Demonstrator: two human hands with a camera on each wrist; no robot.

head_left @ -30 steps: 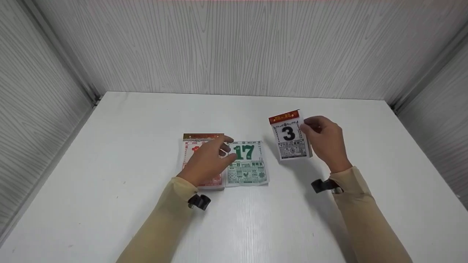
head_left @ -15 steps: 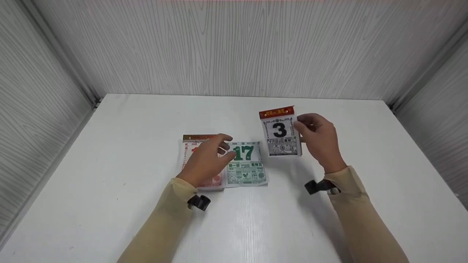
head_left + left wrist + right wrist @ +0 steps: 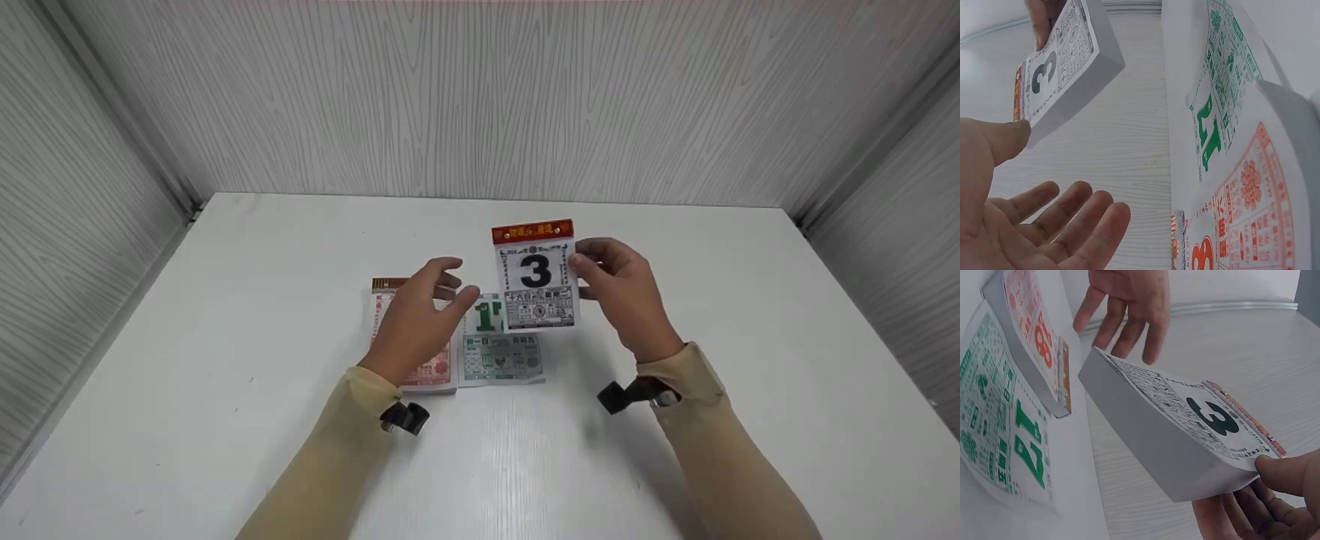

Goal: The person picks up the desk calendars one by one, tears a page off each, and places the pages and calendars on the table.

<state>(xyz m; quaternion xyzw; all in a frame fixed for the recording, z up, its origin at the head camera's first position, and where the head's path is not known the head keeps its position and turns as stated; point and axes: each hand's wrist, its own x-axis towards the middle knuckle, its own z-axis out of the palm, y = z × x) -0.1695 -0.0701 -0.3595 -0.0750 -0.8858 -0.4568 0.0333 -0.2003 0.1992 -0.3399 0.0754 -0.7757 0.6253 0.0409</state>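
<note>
A thick tear-off calendar (image 3: 535, 277) with a black 3 and a red header is raised above the table. My right hand (image 3: 624, 296) grips its right edge, thumb on the front and fingers behind, as the right wrist view shows. My left hand (image 3: 418, 319) hovers with spread fingers over a second calendar pad (image 3: 427, 375) printed in red, hiding much of its front. In the left wrist view the left thumb is near the black-3 calendar (image 3: 1064, 67); whether they touch I cannot tell. A loose sheet (image 3: 502, 360) with a green 17 lies beside the red pad, partly covered from view.
The white table (image 3: 480, 465) carries the red pad and the green sheet near its middle. A wood-grained panel (image 3: 480, 97) stands along the back edge, with side panels left and right. Dark wrist cameras (image 3: 405, 418) are strapped to both sleeves.
My right hand has carried the black-3 calendar leftward, from right of the green sheet to over part of it. My left hand has shifted slightly, its fingers a little more spread.
</note>
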